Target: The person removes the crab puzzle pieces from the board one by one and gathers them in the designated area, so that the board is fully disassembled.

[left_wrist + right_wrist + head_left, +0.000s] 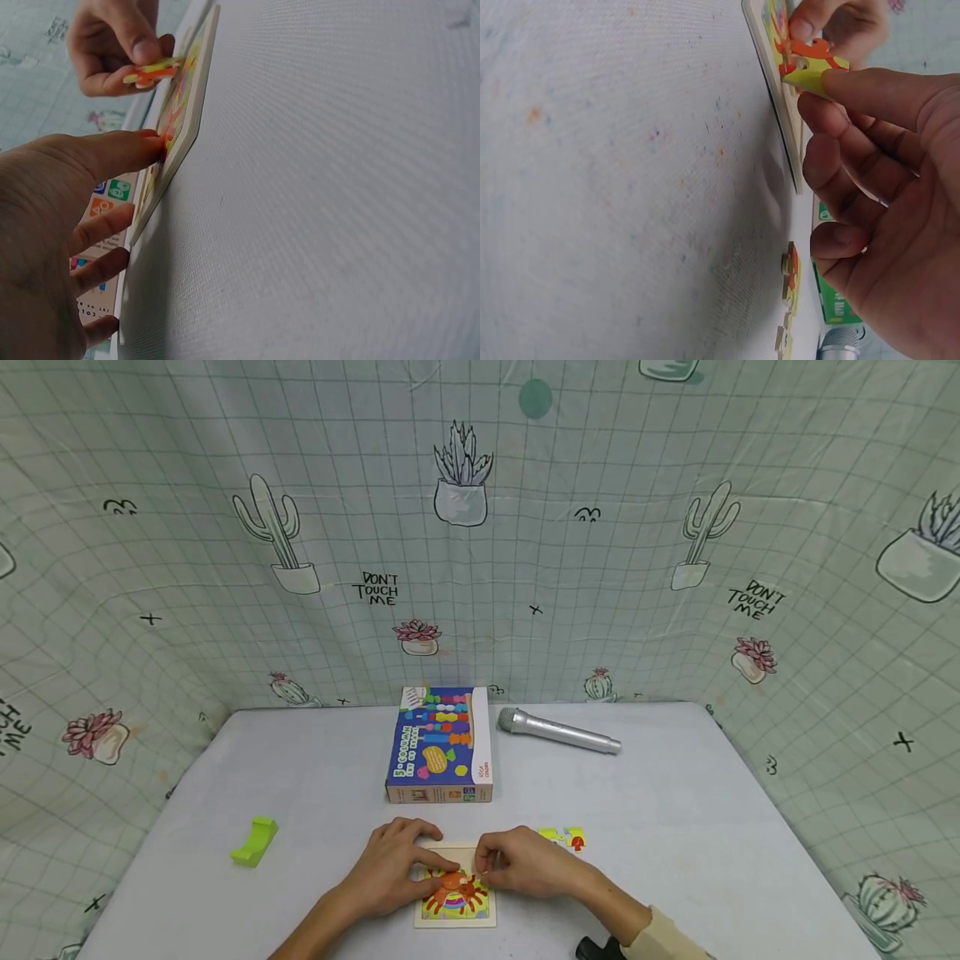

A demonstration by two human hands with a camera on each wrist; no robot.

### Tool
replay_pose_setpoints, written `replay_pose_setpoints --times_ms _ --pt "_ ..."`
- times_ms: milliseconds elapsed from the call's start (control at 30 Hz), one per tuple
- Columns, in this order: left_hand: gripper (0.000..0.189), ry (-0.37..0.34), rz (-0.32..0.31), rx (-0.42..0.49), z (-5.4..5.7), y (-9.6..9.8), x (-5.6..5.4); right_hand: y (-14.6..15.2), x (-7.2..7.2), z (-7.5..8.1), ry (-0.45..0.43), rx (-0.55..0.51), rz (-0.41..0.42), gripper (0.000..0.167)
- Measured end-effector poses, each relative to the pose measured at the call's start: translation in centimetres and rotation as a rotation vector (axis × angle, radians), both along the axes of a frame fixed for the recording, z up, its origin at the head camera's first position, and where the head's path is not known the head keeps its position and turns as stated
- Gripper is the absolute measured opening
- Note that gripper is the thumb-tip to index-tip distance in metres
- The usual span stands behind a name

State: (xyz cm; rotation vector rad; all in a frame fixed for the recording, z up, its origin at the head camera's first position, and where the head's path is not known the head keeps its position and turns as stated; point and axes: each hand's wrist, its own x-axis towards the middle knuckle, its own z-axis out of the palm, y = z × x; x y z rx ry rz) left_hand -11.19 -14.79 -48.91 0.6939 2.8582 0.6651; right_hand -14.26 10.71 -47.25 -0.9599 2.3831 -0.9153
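Observation:
A small wooden crab jigsaw puzzle in a pale frame (456, 923) lies near the front of the table, partly covered by both hands. My left hand (385, 872) rests at its left side, thumb and forefinger touching the orange crab picture; the other fingers are spread towards the board's far edge. Between thumb and forefinger, my right hand (531, 862) pinches a yellow and orange puzzle piece (817, 73), tilted over the right part of the board. Beyond the right hand lie loose yellow puzzle pieces (575, 838), also visible in the right wrist view.
Behind the puzzle lies a bead-set box (437, 752), with a silver microphone (562, 732) to its right. A bright green curved block (257, 842) is at the left. Some black object (597, 949) shows by the right forearm at the front edge.

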Motion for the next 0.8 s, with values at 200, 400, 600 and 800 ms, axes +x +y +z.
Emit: replay_pose_setpoints --times_ms 200,400,600,800 --pt "0.022 0.006 -0.002 0.003 -0.1 -0.1 0.0 0.6 -0.2 0.1 -0.031 -0.047 -0.007 0.007" --pt "0.022 0.009 0.001 0.007 -0.2 -0.1 0.0 1.9 -0.6 0.4 -0.042 -0.055 -0.030 0.006" --pt "0.022 -0.003 0.012 0.008 -0.2 0.0 0.0 4.2 -1.0 1.1 -0.064 -0.044 -0.064 0.006" --pt "0.022 -0.014 0.016 0.011 -0.2 0.1 0.1 7.4 -1.2 1.3 -0.087 -0.019 -0.111 0.006"
